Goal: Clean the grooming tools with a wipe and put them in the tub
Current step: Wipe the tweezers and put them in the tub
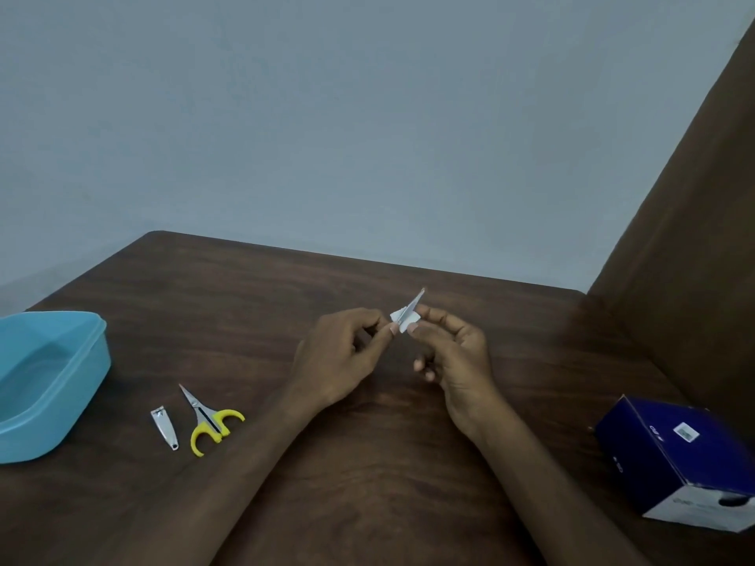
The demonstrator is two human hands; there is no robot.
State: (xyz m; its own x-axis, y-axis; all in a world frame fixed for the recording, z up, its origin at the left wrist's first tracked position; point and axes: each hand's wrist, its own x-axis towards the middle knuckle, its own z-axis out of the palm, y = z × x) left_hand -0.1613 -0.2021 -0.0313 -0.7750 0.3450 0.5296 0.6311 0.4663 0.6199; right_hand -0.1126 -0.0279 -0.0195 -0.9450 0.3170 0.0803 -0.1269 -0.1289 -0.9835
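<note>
The left hand and the right hand meet above the middle of the dark wooden table, each pinching one end of a small white wipe packet between thumb and fingertips. The packet is held up off the table, tilted with one corner pointing away, which suits tearing or unfolding it; whether it is already open I cannot tell. The other fingers of the right hand curl loosely beneath.

To the left of the forearms lie the small scissors with yellow plastic handles and, just beside them, the silver metal nail clipper, both flat on the table and untouched. Farther left, at the frame edge, sits the light blue plastic tub, which looks empty. The tools lie near it, likely so each can be dropped in once wiped.

At the right edge stands a dark blue cardboard box.
</note>
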